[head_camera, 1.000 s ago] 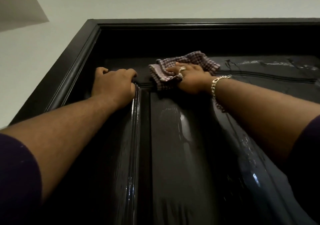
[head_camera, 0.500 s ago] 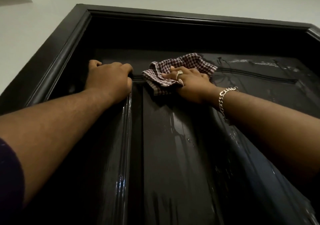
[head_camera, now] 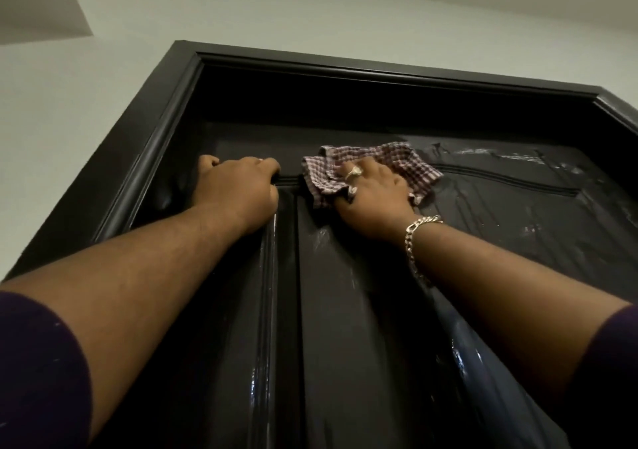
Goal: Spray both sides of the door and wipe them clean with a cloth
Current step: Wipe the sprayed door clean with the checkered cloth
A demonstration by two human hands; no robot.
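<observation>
A glossy black panelled door (head_camera: 345,310) is being seen from below, set in a black frame (head_camera: 145,158) against pale walls and ceiling. A checked cloth (head_camera: 411,169) is being gripped and pressed to the upper panel by the right hand (head_camera: 373,196). The moulding beside it is being gripped by the curled fingers of the left hand (head_camera: 238,189). Wet streaks (head_camera: 500,158) are being shown to the right of the cloth.

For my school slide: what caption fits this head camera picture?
Right hand wipes the wet black door with a checked cloth.
</observation>
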